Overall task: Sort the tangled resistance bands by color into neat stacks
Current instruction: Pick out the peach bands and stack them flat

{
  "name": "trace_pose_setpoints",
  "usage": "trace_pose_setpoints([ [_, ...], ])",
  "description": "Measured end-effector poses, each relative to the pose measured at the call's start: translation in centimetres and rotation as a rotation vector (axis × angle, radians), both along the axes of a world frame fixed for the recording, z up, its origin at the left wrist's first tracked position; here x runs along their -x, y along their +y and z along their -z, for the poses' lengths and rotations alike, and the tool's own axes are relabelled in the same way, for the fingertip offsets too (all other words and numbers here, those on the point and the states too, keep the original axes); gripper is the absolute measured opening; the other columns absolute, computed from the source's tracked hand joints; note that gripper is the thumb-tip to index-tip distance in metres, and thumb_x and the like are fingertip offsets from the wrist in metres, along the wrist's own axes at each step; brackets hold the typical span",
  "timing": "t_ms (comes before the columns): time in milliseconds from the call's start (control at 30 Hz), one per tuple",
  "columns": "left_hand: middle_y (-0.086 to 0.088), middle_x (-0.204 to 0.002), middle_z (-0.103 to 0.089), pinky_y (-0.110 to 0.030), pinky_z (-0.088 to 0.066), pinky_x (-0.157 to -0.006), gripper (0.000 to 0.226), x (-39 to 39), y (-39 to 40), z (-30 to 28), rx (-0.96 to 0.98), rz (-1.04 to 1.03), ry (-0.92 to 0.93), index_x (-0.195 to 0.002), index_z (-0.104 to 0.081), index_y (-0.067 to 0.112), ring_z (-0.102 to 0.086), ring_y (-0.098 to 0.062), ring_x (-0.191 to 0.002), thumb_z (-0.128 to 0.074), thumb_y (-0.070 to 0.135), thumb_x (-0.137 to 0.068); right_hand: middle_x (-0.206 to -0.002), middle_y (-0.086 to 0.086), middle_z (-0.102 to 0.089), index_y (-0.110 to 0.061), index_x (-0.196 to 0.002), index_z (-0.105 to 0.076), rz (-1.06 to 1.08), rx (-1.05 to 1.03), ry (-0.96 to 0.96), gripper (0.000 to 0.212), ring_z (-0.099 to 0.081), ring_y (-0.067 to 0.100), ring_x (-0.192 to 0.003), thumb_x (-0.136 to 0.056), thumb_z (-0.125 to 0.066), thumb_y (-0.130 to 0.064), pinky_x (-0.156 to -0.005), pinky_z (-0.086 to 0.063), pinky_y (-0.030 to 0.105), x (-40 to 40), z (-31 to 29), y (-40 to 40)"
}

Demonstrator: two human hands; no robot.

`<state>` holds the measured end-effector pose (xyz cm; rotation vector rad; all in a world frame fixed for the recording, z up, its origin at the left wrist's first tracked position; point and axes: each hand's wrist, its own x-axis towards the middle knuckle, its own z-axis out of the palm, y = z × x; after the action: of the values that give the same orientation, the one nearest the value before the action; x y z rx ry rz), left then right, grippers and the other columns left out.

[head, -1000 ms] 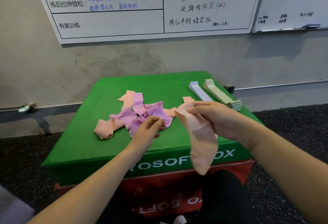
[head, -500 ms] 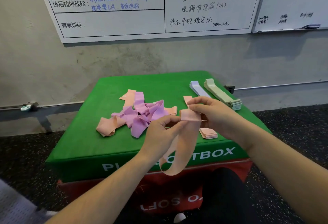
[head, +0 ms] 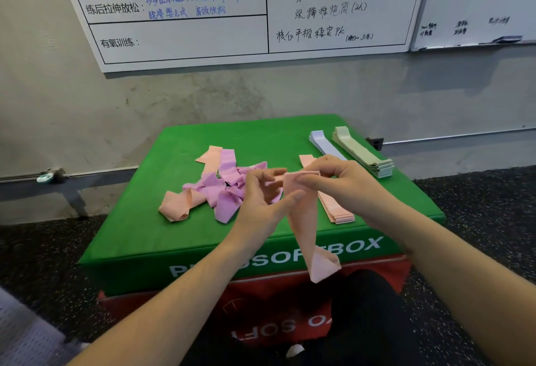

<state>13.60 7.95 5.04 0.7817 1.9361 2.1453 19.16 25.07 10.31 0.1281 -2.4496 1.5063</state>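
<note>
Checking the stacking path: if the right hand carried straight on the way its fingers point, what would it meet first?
Probably the left hand: the right hand points leftward, both pinching the peach band. Depth is uncertain.

A gym training room: handwritten workout whiteboards (head: 185,11) hang on a bare concrete wall (head: 87,121) above stacked soft jump boxes (head: 179,252) and speckled rubber flooring (head: 37,249).

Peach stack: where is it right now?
In the head view, the peach stack lies on the green box, near its right front, beneath the right hand, nearer than the lavender stack.
</note>
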Motion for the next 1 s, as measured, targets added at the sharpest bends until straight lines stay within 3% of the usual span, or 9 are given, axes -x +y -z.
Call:
trace_pose_setpoints([
  [67,-0.004,-0.113,-0.072,-0.032,-0.057,-0.087,0.057,-0.5,0.2,0.0,0.051,0.090,-0.112,-0.118,-0.048,0.024,-0.069,-0.019,-0.104,-0.082,0.044,-0.076,-0.093,-0.008,-0.075,-0.026,-0.097,-0.080,-0.041,0.121,-0.028,0.011,-0.066,0.005,-0.092,-0.089,-0.072,-0.029,-0.087,-0.051,0.026,0.0,-0.5,-0.2],
  [167,0.001,-0.102,-0.076,-0.033,-0.059,-0.082,0.041,-1.7,0.7,0.4,0.257,0.141,-0.110,-0.116,-0.062,0.018,-0.072,-0.018,-0.094,-0.069,0.040,-0.083,-0.070,-0.019,-0.068,-0.015,-0.099,-0.076,-0.017,0.246,-0.038,0.011,-0.056,-0.006,-0.062,-0.093,-0.068,-0.021,-0.061,-0.042,0.010,0.5,-0.5,-0.3],
  [267,-0.005,-0.096,-0.078,-0.039,-0.060,-0.085,0.024,-2.4,1.0,0.8,0.208,0.085,-0.171,-0.111,-0.067,0.010,-0.074,-0.024,-0.086,-0.061,0.029,-0.097,-0.073,-0.010,-0.063,-0.020,-0.102,-0.077,0.042,0.297,-0.085,0.015,-0.046,0.005,-0.062,-0.092,-0.070,-0.030,-0.061,-0.038,0.021,1.3,0.0,-0.4],
  [367,-0.011,-0.095,-0.077,-0.041,-0.060,-0.085,0.024,-2.5,1.2,0.8,0.127,0.023,-0.243,-0.114,-0.067,0.010,-0.074,-0.029,-0.084,-0.055,0.026,-0.102,-0.089,-0.006,-0.064,-0.026,-0.110,-0.067,0.127,0.331,-0.129,0.020,-0.051,0.010,-0.075,-0.093,-0.068,-0.036,-0.066,-0.040,0.025,1.8,1.9,-0.6],
  [533,-0.006,-0.087,-0.076,-0.034,-0.058,-0.071,0.020,-1.6,1.1,0.5,0.037,-0.125,-0.346,-0.111,-0.067,0.018,-0.072,-0.019,-0.071,-0.052,0.029,-0.104,-0.089,0.002,-0.061,-0.015,-0.102,-0.057,0.155,0.381,-0.064,0.044,-0.055,0.010,-0.075,-0.079,-0.078,-0.046,-0.072,-0.044,0.025,-1.0,6.6,-2.5],
  [667,-0.005,-0.082,-0.074,-0.031,-0.058,-0.064,0.019,-0.8,1.4,0.4,-0.102,-0.210,-0.456,-0.106,-0.065,0.016,-0.070,-0.018,-0.066,-0.049,0.028,-0.105,-0.098,-0.009,-0.059,-0.028,-0.102,-0.055,0.161,0.067,-0.029,0.047,-0.054,0.003,-0.091,-0.068,-0.074,-0.055,-0.079,-0.041,0.015,-3.3,11.6,-3.5],
  [767,-0.005,-0.079,-0.069,-0.028,-0.058,-0.061,0.017,-0.7,1.8,0.0,-0.181,-0.204,-0.519,-0.106,-0.062,0.015,-0.068,-0.015,-0.060,-0.048,0.024,-0.106,-0.098,-0.014,-0.059,-0.033,-0.099,-0.056,0.207,-0.076,-0.070,0.026,-0.054,0.005,-0.094,-0.081,-0.073,-0.038,-0.074,-0.042,0.019,-3.2,13.8,-3.5],
  [867,-0.009,-0.087,-0.070,-0.028,-0.057,-0.063,0.020,-0.2,1.5,-0.1,-0.163,-0.208,-0.487,-0.111,-0.063,0.012,-0.069,-0.015,-0.064,-0.048,0.025,-0.106,-0.094,-0.012,-0.066,-0.028,-0.095,-0.065,0.251,-0.004,-0.125,0.006,-0.059,0.001,-0.090,-0.091,-0.068,-0.026,-0.075,-0.042,0.022,-2.8,15.0,-2.8],
  [1000,-0.001,-0.101,-0.074,-0.037,-0.050,-0.088,0.025,1.3,-0.2,0.6,-0.010,-0.315,-0.336,-0.101,-0.073,0.023,-0.067,-0.022,-0.095,-0.051,0.033,-0.104,-0.094,-0.001,-0.076,-0.018,-0.099,-0.073,0.328,0.407,-0.258,0.009,-0.071,0.015,-0.091,-0.091,-0.071,-0.021,-0.086,-0.057,0.036,-3.1,14.8,-1.4],
])
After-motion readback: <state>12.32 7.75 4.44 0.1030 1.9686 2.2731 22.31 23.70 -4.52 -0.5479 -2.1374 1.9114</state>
